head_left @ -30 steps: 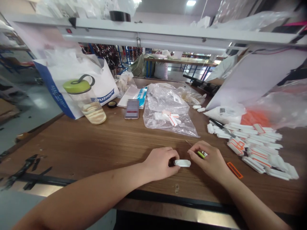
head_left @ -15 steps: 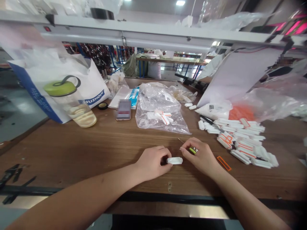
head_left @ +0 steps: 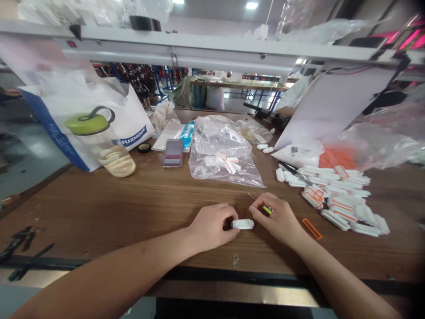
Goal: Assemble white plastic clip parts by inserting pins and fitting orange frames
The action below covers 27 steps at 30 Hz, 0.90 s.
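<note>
My left hand (head_left: 214, 226) pinches one end of a small white oblong plastic case (head_left: 243, 224) between thumb and fingers, just above the brown table or resting on it. Ridged detail shows on the case's upper face. My right hand (head_left: 272, 215), close by on the right, is closed around a slim pointed tool (head_left: 267, 210) with a lime-green handle. Its thin metal shaft juts out past the fingers towards the upper left, apart from the case. An orange rectangular frame (head_left: 312, 228) lies on the table beside my right wrist.
A heap of white oblong pieces (head_left: 335, 212), some with orange frames, lies at right with black-handled tweezers or scissors (head_left: 292, 169) on it. Behind my hands are a clear plastic bag (head_left: 219, 137), a phone (head_left: 172, 153) and a green-lidded bottle (head_left: 116, 159). A shelf (head_left: 212, 37) crosses above.
The whole view has shifted slightly to the right and down. Both hands keep nearly the same pose, with the white case and the green-handled tool still held.
</note>
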Tool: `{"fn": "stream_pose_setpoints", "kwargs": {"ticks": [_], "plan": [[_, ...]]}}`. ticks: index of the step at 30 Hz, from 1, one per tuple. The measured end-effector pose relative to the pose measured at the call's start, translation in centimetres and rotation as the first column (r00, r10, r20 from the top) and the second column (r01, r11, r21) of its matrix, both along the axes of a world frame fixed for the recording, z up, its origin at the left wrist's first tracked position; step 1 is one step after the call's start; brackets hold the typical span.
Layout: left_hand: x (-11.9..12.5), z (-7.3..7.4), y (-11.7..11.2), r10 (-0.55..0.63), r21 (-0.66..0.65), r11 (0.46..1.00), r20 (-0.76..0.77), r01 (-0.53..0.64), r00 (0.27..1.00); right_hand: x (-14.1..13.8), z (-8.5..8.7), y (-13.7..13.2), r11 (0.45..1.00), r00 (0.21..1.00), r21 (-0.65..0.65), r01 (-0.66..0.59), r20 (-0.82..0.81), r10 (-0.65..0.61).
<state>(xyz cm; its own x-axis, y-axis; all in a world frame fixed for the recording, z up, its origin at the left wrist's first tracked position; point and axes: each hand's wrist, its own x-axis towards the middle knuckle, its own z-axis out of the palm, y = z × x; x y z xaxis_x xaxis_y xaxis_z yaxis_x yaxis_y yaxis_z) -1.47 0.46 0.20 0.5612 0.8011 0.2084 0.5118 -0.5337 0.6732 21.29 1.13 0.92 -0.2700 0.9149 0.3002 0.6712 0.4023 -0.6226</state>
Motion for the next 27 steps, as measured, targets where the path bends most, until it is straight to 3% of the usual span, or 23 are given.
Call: {"fn": "stream_pose_setpoints", "kwargs": {"ticks": [27], "plan": [[0.03, 0.14, -0.01, 0.003, -0.01, 1.0, -0.009, -0.003, 1.0, -0.22, 0.02, -0.13, 1.0, 1.0, -0.011, -0.003, -0.015, 0.003]]}}
